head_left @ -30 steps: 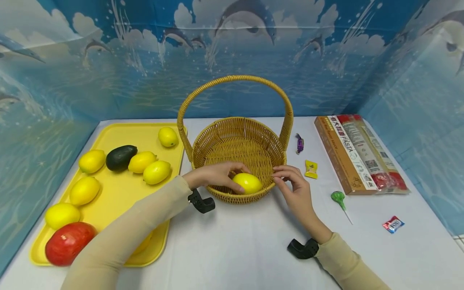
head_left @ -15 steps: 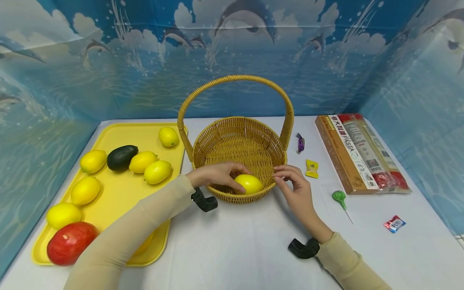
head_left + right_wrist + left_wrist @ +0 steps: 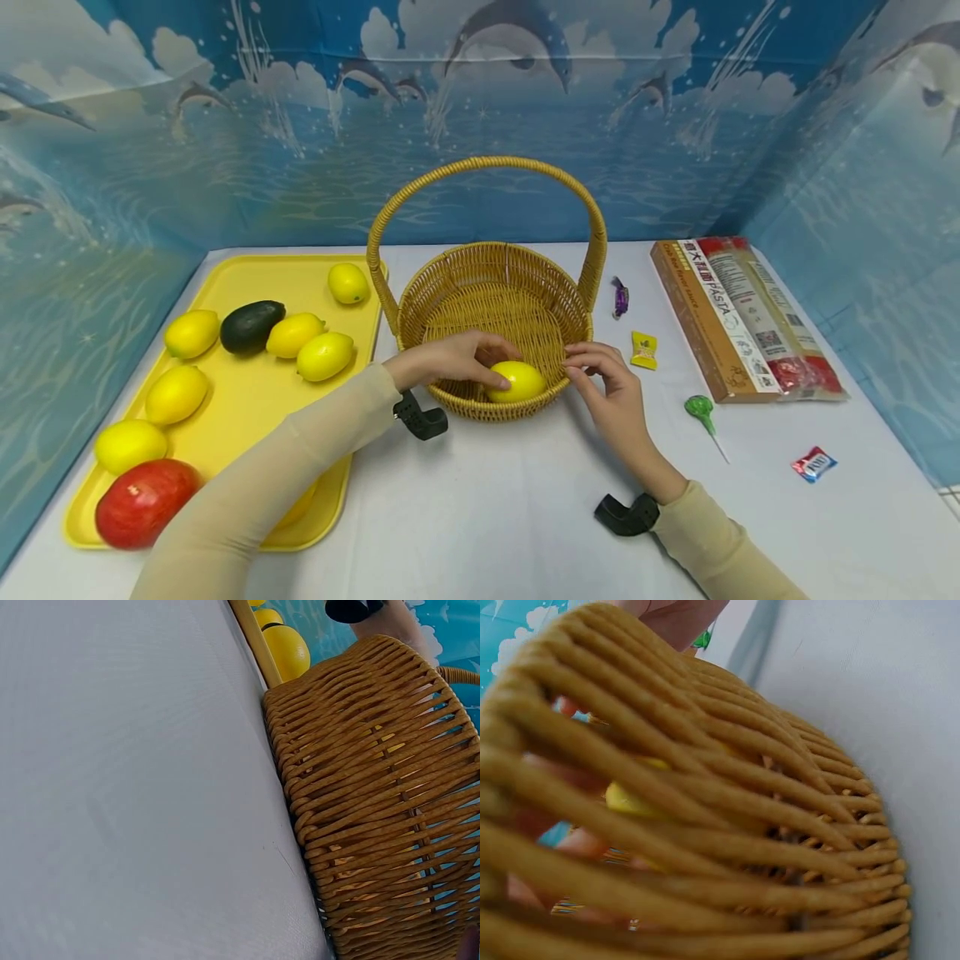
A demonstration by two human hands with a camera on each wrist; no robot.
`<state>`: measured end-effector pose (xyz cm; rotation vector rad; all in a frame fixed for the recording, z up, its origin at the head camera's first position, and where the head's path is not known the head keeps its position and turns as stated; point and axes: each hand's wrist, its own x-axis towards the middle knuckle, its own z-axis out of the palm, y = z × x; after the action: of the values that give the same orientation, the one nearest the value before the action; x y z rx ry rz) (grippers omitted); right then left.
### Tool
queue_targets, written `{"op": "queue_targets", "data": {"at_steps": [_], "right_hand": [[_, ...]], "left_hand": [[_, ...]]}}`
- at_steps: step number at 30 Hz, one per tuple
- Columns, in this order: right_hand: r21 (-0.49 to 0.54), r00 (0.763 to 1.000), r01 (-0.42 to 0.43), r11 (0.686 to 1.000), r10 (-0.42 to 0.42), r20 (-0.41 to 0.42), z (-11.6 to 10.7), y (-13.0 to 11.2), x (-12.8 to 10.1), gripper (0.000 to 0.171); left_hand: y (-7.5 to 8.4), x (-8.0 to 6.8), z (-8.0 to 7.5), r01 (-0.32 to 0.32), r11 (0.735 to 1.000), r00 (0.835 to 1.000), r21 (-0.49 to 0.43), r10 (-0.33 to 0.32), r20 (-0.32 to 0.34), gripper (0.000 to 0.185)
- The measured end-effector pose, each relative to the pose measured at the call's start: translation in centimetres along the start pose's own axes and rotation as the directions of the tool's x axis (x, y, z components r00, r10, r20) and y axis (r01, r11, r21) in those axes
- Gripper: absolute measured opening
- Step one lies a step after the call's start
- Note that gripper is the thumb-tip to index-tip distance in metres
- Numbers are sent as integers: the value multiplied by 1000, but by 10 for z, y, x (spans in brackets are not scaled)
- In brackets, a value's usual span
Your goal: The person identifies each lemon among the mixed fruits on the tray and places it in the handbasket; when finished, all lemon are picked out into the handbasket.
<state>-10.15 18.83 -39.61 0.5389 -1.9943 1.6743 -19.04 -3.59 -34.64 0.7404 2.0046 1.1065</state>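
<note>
A brown wicker basket (image 3: 501, 308) with a tall arched handle stands mid-table. In its near part lies a yellow lemon (image 3: 520, 382), held at its left side by my left hand (image 3: 457, 360), thumb on the front and fingers behind. Through the weave, the left wrist view shows a bit of the lemon (image 3: 626, 799) and blurred fingers (image 3: 585, 844). My right hand (image 3: 611, 392) grips the basket's right rim between thumb and bent fingers. From the right wrist, the basket's outer wall (image 3: 375, 780) fills the right side, with that hand almost wholly out of sight.
At left, a yellow tray (image 3: 247, 417) carries several lemons (image 3: 326, 357), a dark green avocado (image 3: 252, 327) and a red fruit (image 3: 146, 503). Right of the basket lie wrapped candies (image 3: 643, 350), a green lollipop (image 3: 701, 408) and a pasta package (image 3: 742, 321).
The lemon has shifted slightly right inside the basket, and my left thumb now lies farther onto its front. My right hand has stayed at the rim.
</note>
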Motion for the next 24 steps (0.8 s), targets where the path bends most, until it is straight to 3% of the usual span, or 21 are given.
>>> {"op": "queue_targets", "data": {"at_steps": [7,12,20,24], "right_hand": [[8,1000,19,1000,-19,2,0,2,0,14],[19,999,33,999,-33,4,2,-2,2,19],[17,998,57,998,-57,-7,6,-22,5,16],[17,999,53,998,-53,-7,6,-24,5,16]], "left_hand": [[13,-15,-15,-110,994,992,2,110,-62,46],[32,-35,-30,-209,978,971,15,210,-116,43],[60,-84,-50,-322,945,932,-62,305,-198,43],[72,-115,-60,-316,947,920,-49,294,-259,42]]}}
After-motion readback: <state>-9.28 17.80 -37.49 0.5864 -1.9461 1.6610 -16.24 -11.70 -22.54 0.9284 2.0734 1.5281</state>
